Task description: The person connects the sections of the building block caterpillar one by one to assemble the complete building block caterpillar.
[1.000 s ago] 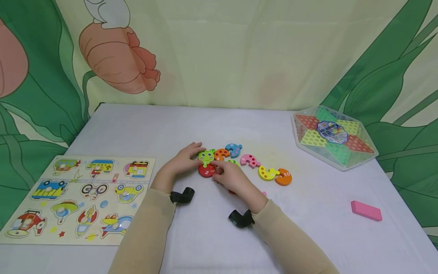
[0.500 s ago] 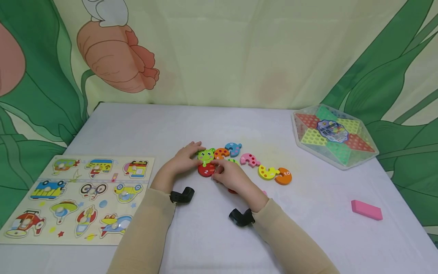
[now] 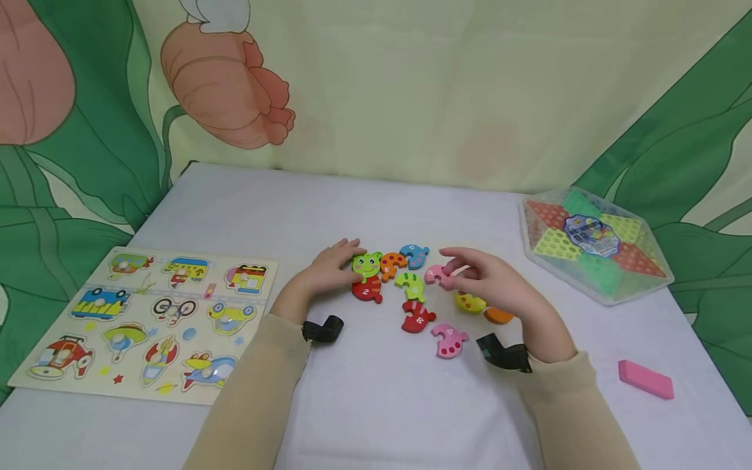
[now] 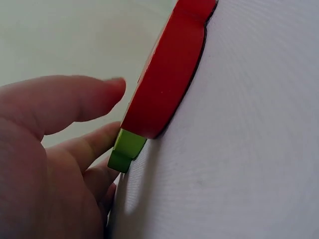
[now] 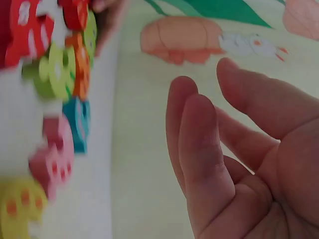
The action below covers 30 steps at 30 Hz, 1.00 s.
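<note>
My left hand [image 3: 326, 271] rests beside the green smiling puzzle head [image 3: 367, 264] and the red puzzle piece marked 2 [image 3: 365, 292], which sit joined. In the left wrist view the thumb [image 4: 99, 94] lies near the red piece's edge, and the other fingers reach behind the green head. My right hand [image 3: 499, 281] hovers over the spotted pink puzzle piece [image 3: 433, 274], thumb and fingers apart around nothing, as the right wrist view shows. It partly hides the yellow piece [image 3: 469, 303] and the orange piece [image 3: 498, 316].
Between the hands lie an orange spotted piece [image 3: 389, 264], a blue piece [image 3: 414, 256], a light green piece [image 3: 411, 285], a red piece [image 3: 416, 318] and another pink piece [image 3: 449, 343]. A vehicle puzzle board [image 3: 141, 326] lies left. Right are a hexagonal game box [image 3: 593, 241] and pink block [image 3: 646, 380].
My right hand has left the red piece marked 2 and moved right, over the pink piece, uncovering several pieces. My left hand stays by the green head. The head view has shifted slightly.
</note>
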### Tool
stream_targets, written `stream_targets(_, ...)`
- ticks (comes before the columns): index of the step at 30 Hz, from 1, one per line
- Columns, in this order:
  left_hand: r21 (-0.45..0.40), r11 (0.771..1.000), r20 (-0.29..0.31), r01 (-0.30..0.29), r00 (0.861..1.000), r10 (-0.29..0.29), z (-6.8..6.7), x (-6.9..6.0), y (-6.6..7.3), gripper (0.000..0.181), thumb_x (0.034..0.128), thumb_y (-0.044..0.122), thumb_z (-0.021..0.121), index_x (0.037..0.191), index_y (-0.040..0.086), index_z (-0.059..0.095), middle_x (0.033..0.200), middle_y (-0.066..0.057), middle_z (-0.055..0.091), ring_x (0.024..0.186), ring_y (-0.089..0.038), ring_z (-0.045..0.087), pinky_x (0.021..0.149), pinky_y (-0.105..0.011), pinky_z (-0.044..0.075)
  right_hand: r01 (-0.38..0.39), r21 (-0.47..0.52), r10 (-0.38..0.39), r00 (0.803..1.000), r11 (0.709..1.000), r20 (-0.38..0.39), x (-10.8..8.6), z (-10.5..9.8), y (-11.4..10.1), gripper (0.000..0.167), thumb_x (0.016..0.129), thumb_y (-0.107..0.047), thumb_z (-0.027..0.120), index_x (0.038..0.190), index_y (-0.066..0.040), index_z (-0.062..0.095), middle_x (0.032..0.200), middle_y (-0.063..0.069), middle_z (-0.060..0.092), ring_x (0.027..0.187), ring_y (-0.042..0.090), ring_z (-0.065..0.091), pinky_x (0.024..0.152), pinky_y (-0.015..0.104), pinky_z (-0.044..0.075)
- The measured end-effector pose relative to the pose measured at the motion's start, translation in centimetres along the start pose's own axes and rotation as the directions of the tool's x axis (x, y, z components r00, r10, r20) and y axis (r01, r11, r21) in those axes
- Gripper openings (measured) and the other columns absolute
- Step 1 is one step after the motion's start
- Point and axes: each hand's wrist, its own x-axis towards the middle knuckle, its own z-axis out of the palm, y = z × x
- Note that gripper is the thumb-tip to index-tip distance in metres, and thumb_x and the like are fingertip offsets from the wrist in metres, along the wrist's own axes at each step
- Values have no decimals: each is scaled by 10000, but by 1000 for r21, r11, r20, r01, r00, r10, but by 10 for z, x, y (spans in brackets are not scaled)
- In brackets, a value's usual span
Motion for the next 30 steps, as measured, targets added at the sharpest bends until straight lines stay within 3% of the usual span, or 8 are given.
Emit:
stream_targets(7,7,1000,12,3,1000,-3,-2,0,4,667,772,346,607,1379,179,384,1524,-11,187,1421,-215,37,1136,-495,44,42,7,-42,999,999,-17,-33,-39,31,517,897,-221,562,1360,-82,381,1150,173,536,942,22,584,774,201,517)
stream_targets(11,15,1000,27,5,1000,-5,-2,0,4,682,778,348,610,1392,183,364,1528,-13,172,1422,-217,27,1137,-493,36,95,-26,-95,995,995,-27,-45,-50,41,505,904,-180,547,1362,-57,372,1112,37,556,939,-50,550,775,143,492)
stream_targets(14,24,1000,37,-2,999,1,-2,0,4,687,787,355,606,1402,190,346,1530,-13,161,1422,-219,19,1137,-493,30,137,-29,-138,990,990,-14,-52,-55,44,506,900,-139,549,1360,-36,366,1079,-99,554,952,-44,551,776,136,492)
stream_targets(17,29,1000,41,-9,999,8,-3,1,3,692,793,360,600,1410,195,333,1533,-13,152,1422,-223,12,1136,-496,25,170,-22,-169,985,985,17,-54,-56,44,510,893,-118,554,1357,-23,365,1084,-129,554,971,-26,560,784,142,495)
stream_targets(25,29,1000,44,-5,999,4,-3,0,1,687,798,370,599,1410,200,335,1533,-9,152,1422,-223,10,1138,-490,24,103,-4,-102,983,995,155,-43,-43,46,532,888,-174,567,1363,-39,366,1197,179,533,1030,75,562,814,179,493)
stream_targets(30,12,1000,54,2,999,-2,-1,0,-1,690,797,368,600,1410,203,334,1535,-10,143,1422,-227,2,1135,-499,19,86,19,-88,978,996,190,-38,-37,50,536,886,-167,567,1361,-22,365,1197,182,533,1074,256,538,812,180,495)
